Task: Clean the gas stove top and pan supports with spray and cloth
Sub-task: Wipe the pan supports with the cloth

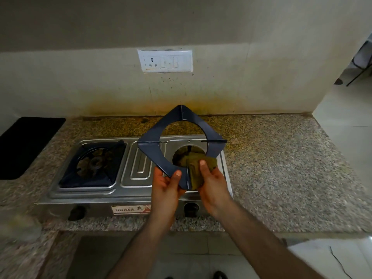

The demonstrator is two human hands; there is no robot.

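Head view of a steel gas stove with 2 burners standing on a speckled stone table. The left hand grips the near-left edge of a dark blue pan support, thumb on top and fingers curled beneath, holding it tilted in the air above the right burner opening. The right hand holds a folded olive cloth, thumb pressing it against the near corner of the raised support. A second pan support sits in place over the left burner. 2 black knobs and a label reading SURYA mark the stove front. A black mat lies at the table's far left; a white switch plate is mounted on the stained wall behind.
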